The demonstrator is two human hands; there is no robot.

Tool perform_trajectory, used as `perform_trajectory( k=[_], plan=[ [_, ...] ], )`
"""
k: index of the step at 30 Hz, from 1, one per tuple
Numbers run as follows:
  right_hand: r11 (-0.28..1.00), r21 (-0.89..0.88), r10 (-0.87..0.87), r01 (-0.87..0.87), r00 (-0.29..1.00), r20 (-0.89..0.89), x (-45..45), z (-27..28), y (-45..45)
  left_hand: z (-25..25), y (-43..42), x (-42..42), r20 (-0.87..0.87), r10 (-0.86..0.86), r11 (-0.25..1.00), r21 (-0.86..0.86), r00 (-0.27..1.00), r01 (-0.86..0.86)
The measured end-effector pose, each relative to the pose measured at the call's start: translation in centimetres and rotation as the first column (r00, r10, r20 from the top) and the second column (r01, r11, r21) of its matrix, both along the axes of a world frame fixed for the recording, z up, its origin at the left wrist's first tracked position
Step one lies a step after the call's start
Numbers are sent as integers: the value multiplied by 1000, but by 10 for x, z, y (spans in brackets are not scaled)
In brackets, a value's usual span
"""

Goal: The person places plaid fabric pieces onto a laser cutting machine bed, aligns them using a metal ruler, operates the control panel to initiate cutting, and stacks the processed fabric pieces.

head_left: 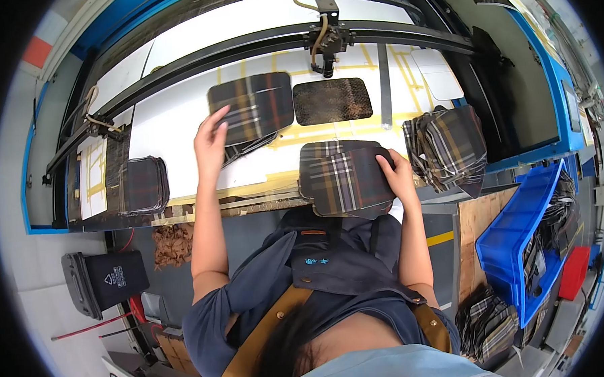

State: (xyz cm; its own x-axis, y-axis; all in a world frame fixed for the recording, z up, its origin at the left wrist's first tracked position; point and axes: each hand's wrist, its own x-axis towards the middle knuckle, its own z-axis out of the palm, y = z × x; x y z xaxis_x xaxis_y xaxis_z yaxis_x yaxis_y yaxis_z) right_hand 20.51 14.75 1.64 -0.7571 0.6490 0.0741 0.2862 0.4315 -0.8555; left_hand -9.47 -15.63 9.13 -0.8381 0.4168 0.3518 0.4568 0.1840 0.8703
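My left hand (212, 140) pinches the lower left edge of a dark plaid fabric piece (254, 103), raised over the white machine bed (171, 120). Under that piece, part of another plaid piece shows. Several plaid pieces in a fanned stack (345, 176) lie at the bed's front edge, and my right hand (397, 173) grips their right side, thumb and fingers at the edge. Just beyond the stack is a dark rectangular opening (332, 100) in the white surface, below the machine head (325, 46).
More plaid stacks sit at the bed's right (448, 145) and left (145, 185). A black rail (242, 46) crosses the bed. A blue bin (513, 233) and a red box (574, 273) stand at the right, a black bin (107, 281) at the lower left.
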Motion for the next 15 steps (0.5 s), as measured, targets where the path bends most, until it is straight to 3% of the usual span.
perform_trajectory(
  k=[1, 2, 5, 6, 7, 9, 10, 13, 14, 15],
  plan=[
    [1000, -19, 24, -24, 1000, 0, 1, 6, 0, -8, -16, -5, 103, 1, 994, 104, 995, -12],
    [998, -36, 47, -47, 999, 0, 2, 12, 1, -7, -30, -4, 253, 47, 996, 63, 966, -65],
    [993, -78, 94, -87, 992, 88, 9, 24, 7, -44, -58, -13, 445, 157, 987, -47, 882, -152],
    [994, -37, 110, -104, 967, 229, 10, 36, 9, -70, -65, -21, 345, 120, 991, 13, 931, -132],
    [990, 1, 137, -141, 963, 230, 11, 37, 10, -76, -66, -22, 108, 237, 962, -164, 965, -218],
    [974, 80, 185, -210, 953, 242, 10, 47, 11, -72, -60, -11, -403, 302, 789, -402, 864, -464],
    [977, 113, 157, -180, 969, 192, 6, 56, 7, -64, -47, 3, -459, 416, 754, -309, 785, -580],
    [979, 181, 110, -96, 992, -68, -25, 84, 0, -32, -1, 32, -554, 168, 919, -212, 815, -333],
    [972, 220, 124, -87, 979, -162, -39, 84, 4, -39, 16, 40, -272, 3, 991, -125, 962, -39],
    [982, 187, 72, -37, 981, -181, -52, 89, 5, -51, 36, 46, 2, -225, 973, 52, 974, 224]
  ],
)
